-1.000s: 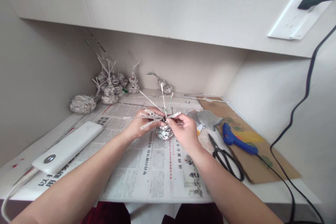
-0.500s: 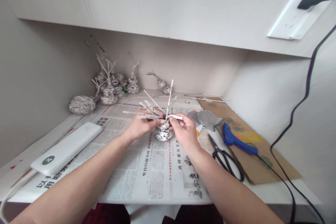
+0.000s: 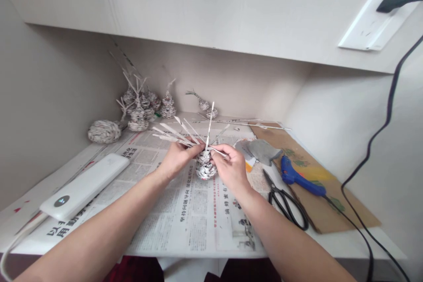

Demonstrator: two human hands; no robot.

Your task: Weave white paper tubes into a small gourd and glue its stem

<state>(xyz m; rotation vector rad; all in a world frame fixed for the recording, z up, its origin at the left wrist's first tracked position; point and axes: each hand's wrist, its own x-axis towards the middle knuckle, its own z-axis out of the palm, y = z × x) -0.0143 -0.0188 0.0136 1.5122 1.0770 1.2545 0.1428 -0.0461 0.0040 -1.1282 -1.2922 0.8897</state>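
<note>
A small woven paper gourd (image 3: pixel 206 170) stands upright on the newspaper (image 3: pixel 165 211) between my hands. Several rolled paper strips (image 3: pixel 172 130) fan out from its top, mostly to the left, and one points straight up. My left hand (image 3: pixel 178 157) is closed, thumb and fingers pinching the strips at the gourd's upper left. On the right side, my right hand (image 3: pixel 231 163) pinches one paper strip close to the neck, its end lying across the fingers. The fingertips partly hide the gourd's top.
Finished woven gourds (image 3: pixel 137 116) and a round woven ball (image 3: pixel 104 131) stand at the back left. A white power bank (image 3: pixel 86 185) lies on the left. To the right are black scissors (image 3: pixel 286 202), a grey cloth (image 3: pixel 264 151) and a blue glue gun (image 3: pixel 299 176) on cardboard (image 3: pixel 350 213), its cord trailing forward.
The strips on the left have spread wider and tilted. The strip at my right hand has turned downward to the right, and the upright strip has shifted slightly left.
</note>
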